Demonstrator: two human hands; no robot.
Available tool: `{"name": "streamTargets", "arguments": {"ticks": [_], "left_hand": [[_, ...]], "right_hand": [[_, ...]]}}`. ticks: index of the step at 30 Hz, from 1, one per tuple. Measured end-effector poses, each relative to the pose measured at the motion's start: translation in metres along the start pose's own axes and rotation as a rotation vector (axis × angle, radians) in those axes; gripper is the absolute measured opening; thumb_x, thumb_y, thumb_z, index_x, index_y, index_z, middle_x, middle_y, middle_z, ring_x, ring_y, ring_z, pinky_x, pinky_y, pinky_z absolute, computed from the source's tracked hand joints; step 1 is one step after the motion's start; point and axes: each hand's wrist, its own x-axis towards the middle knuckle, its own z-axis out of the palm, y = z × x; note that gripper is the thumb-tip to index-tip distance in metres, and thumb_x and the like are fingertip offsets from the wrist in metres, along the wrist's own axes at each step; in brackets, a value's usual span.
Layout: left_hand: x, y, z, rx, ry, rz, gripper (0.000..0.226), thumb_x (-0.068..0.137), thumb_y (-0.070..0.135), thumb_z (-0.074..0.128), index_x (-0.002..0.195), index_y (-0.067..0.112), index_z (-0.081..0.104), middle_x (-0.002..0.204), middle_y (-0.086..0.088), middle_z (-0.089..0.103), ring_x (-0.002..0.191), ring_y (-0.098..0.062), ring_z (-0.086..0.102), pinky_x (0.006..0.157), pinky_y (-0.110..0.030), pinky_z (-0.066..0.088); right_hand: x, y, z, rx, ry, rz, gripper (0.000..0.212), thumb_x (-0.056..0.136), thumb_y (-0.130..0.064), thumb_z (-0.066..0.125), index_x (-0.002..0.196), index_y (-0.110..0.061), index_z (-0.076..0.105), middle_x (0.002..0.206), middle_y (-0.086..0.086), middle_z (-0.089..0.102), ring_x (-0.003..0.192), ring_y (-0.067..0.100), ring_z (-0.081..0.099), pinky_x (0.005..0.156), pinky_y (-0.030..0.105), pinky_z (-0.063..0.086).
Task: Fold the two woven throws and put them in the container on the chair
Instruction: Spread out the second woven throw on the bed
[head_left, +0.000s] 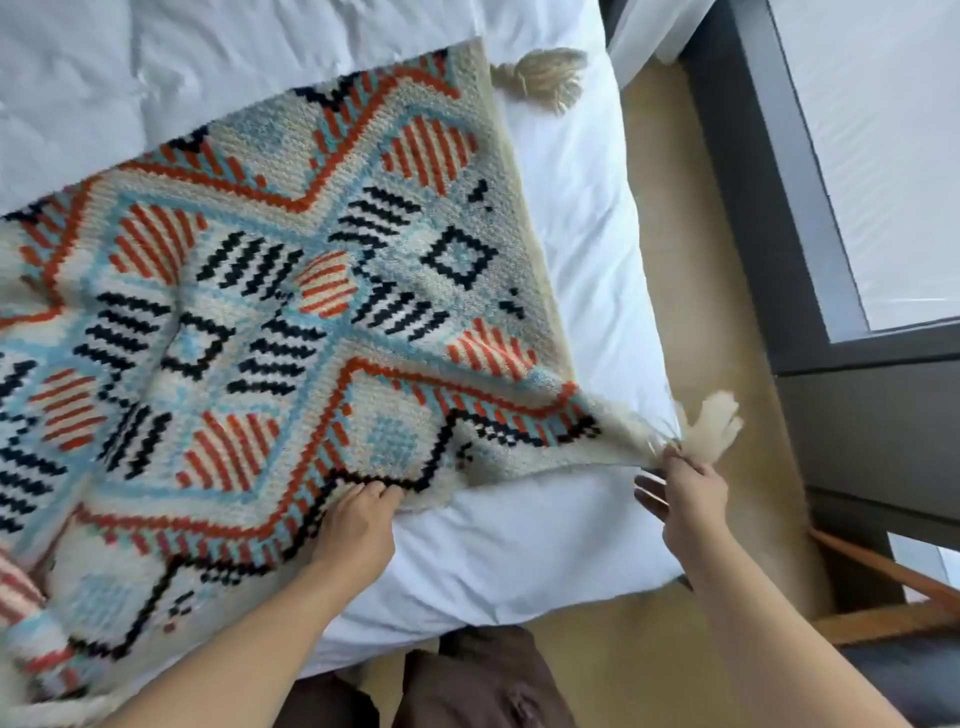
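Throw (270, 312), thick, soft and floppy, sprawls across the frame's left and centre on white bedding (571, 218). Left hand (358, 525) grips its near edge; right hand (685, 493) pinches the tasselled corner (714, 426): corners look like the best holds.

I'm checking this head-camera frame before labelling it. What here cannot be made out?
- Container: not in the head view; only a wooden chair arm shows, cut off by the right edge.
- Second throw: a striped bit at the left edge may be it; cut off.
- Woven throw: its left part runs out of frame; near end blurred.
- Left hand: fingertips hidden under the throw's edge.
- Right hand: the pinched corner and its tassel are motion-blurred.
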Motion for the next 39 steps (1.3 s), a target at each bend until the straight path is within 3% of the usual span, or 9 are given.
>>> {"name": "streamTargets", "arguments": {"ticks": [5, 7, 11, 20, 24, 27, 32, 36, 39], "left_hand": [[-0.019, 0.012, 0.009, -0.036, -0.308, 0.089, 0.041, 0.084, -0.009, 0.039, 0.106, 0.02, 0.057, 0.09, 0.004, 0.048, 0.087, -0.02, 0.046, 0.068, -0.034, 0.035], [-0.03, 0.014, 0.015, -0.055, -0.327, 0.069, 0.032, 0.09, 0.0, 0.045, 0.111, 0.019, 0.061, 0.097, 0.003, 0.053, 0.093, -0.021, 0.051, 0.075, -0.034, 0.044], [-0.05, 0.014, 0.012, -0.277, -0.181, -0.041, 0.022, 0.099, 0.028, 0.057, 0.117, 0.017, 0.065, 0.11, 0.003, 0.06, 0.093, -0.015, 0.053, 0.079, -0.031, 0.046], [-0.142, -0.117, 0.041, -0.735, -0.186, -0.91, 0.017, 0.097, 0.033, 0.055, 0.093, 0.019, 0.064, 0.092, -0.006, 0.067, 0.086, -0.028, 0.065, 0.08, -0.035, 0.054], [-0.204, -0.219, 0.09, -0.88, 0.038, -1.221, 0.032, 0.076, 0.038, 0.063, 0.096, 0.013, 0.069, 0.094, -0.017, 0.072, 0.081, -0.035, 0.069, 0.076, -0.044, 0.06], [-0.234, -0.269, 0.1, -0.983, 0.321, -1.329, 0.068, 0.055, 0.061, 0.073, 0.103, 0.014, 0.06, 0.101, -0.016, 0.068, 0.088, -0.035, 0.067, 0.077, -0.047, 0.059], [-0.241, -0.32, 0.066, -1.313, 0.642, -1.349, 0.094, 0.059, 0.033, 0.095, 0.134, 0.008, 0.044, 0.126, -0.014, 0.062, 0.106, -0.026, 0.064, 0.09, -0.038, 0.054], [-0.252, -0.376, 0.088, -1.437, 0.476, -1.245, 0.082, 0.056, 0.031, 0.094, 0.126, 0.018, 0.052, 0.115, -0.007, 0.071, 0.104, -0.026, 0.068, 0.091, -0.04, 0.055], [-0.268, -0.41, 0.082, -1.655, 0.367, -1.127, 0.06, 0.064, 0.019, 0.094, 0.113, 0.011, 0.061, 0.103, -0.008, 0.073, 0.093, -0.025, 0.07, 0.082, -0.037, 0.056]], "right_hand": [[0.019, 0.036, -0.053, 0.281, 0.185, 0.275, 0.016, 0.1, -0.019, 0.062, 0.105, -0.005, 0.058, 0.054, 0.006, 0.058, 0.042, 0.012, 0.055, 0.036, 0.019, 0.047], [0.018, 0.044, -0.057, 0.295, 0.167, 0.32, 0.026, 0.099, -0.022, 0.063, 0.12, -0.007, 0.059, 0.076, 0.008, 0.062, 0.061, 0.016, 0.059, 0.042, 0.023, 0.055], [-0.02, 0.059, -0.034, 0.037, 0.13, 0.293, 0.027, 0.092, -0.025, 0.073, 0.103, -0.006, 0.058, 0.085, 0.012, 0.059, 0.076, 0.027, 0.062, 0.074, 0.038, 0.059], [-0.172, 0.135, 0.112, -1.348, -0.86, -0.689, 0.021, 0.095, -0.032, 0.061, 0.074, -0.026, 0.064, 0.063, 0.003, 0.064, 0.057, 0.022, 0.057, 0.051, 0.028, 0.038], [-0.235, 0.19, 0.171, -1.636, -1.051, -0.914, 0.038, 0.094, -0.044, 0.05, 0.117, -0.022, 0.069, 0.087, -0.002, 0.064, 0.071, 0.014, 0.058, 0.061, 0.025, 0.042], [-0.282, 0.231, 0.207, -1.842, -1.117, -1.057, 0.045, 0.1, -0.044, 0.051, 0.141, -0.023, 0.053, 0.131, 0.004, 0.062, 0.114, 0.025, 0.061, 0.085, 0.032, 0.049], [-0.341, 0.303, 0.26, -1.977, -1.144, -1.254, 0.056, 0.101, -0.043, 0.051, 0.149, -0.016, 0.036, 0.146, 0.01, 0.042, 0.133, 0.033, 0.04, 0.103, 0.04, 0.041], [-0.373, 0.353, 0.297, -2.041, -1.001, -1.53, 0.074, 0.081, -0.046, 0.077, 0.138, -0.01, 0.048, 0.121, 0.017, 0.055, 0.106, 0.039, 0.056, 0.086, 0.047, 0.05], [-0.396, 0.376, 0.326, -2.029, -0.92, -1.616, 0.051, 0.059, -0.01, 0.087, 0.106, -0.005, 0.067, 0.089, 0.017, 0.065, 0.078, 0.039, 0.064, 0.062, 0.044, 0.053]]}}
